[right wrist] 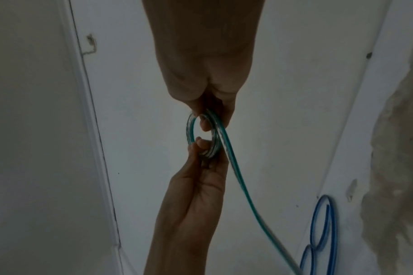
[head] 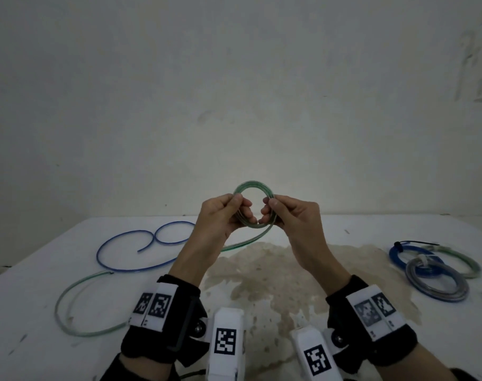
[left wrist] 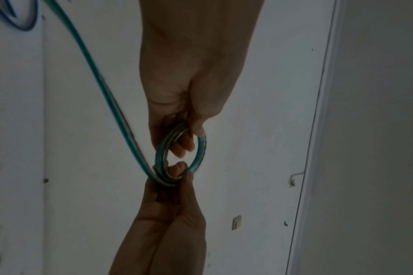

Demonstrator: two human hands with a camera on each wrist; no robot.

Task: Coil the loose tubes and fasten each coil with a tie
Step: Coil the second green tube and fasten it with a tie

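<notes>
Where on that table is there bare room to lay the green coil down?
Free: the stained middle of the table, between the loose blue tube on the left and the tied coils on the right. Crowded: the left side, where the blue tube and the green tube's tail sprawl, and the right edge.

Nothing here you can actually read as words or numbers. The only signs are black-and-white square code markers: two side by side on the white block strapped to the left wristband [head: 154, 306], two more on the block on the right wristband [head: 376, 310], and one each on the two white camera housings near the bottom, left one [head: 225, 340] and right one [head: 317, 360]. There's some tiny print under the wristband markers, but it's too small to make out. The two wrist views show no text at all.
</notes>
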